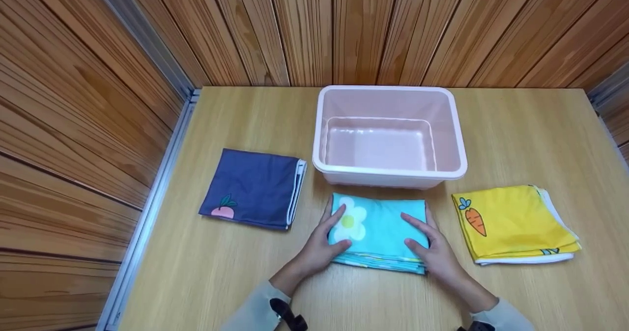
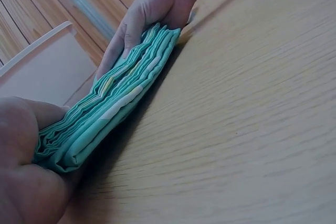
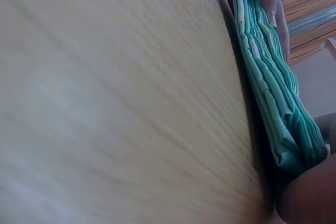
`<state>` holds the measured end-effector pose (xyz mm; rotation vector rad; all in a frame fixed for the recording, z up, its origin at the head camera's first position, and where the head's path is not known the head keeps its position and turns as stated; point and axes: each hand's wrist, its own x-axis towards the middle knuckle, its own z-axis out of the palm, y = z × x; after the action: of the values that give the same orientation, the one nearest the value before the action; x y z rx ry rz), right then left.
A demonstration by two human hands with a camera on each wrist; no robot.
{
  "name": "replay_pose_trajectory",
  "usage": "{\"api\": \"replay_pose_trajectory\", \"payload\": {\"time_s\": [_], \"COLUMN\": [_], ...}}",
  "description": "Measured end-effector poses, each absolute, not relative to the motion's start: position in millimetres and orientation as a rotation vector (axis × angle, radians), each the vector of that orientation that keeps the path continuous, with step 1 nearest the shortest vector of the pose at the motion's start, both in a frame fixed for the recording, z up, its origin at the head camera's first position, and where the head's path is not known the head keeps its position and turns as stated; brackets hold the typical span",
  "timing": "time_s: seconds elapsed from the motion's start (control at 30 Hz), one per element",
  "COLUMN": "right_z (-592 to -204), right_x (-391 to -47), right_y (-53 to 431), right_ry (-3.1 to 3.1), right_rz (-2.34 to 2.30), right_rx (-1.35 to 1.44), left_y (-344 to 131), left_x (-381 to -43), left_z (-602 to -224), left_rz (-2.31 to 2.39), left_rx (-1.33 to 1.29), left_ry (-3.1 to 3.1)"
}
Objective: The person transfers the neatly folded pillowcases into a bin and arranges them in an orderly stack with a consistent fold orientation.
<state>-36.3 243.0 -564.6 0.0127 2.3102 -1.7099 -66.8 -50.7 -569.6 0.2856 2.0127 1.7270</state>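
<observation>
where fingers (image 1: 418,224) grip, cloth (image 1: 377,228) is folded

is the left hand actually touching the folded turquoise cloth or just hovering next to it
Touching. The head view shows it: the left hand grips the side of the turquoise cloth, its thumb lying on the top face.

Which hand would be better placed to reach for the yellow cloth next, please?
Probably the right hand: it holds the side of the turquoise cloth nearer the yellow cloth, while the left hand holds the opposite side. Either would likely need to let go first.
</observation>
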Motion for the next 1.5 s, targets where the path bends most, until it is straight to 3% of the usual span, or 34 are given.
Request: {"api": "replay_pose_trajectory", "payload": {"time_s": [1.5], "right_z": [-520], "right_x": [-29], "right_y": [241], "right_ry": [2.225], "right_rz": [-1.831], "right_rx": [0.008], "left_y": [-55], "left_x": [-56], "left_z": [-540], "left_rz": [1.925], "left_rx": [0.365], "left_ry": [1.93]}}
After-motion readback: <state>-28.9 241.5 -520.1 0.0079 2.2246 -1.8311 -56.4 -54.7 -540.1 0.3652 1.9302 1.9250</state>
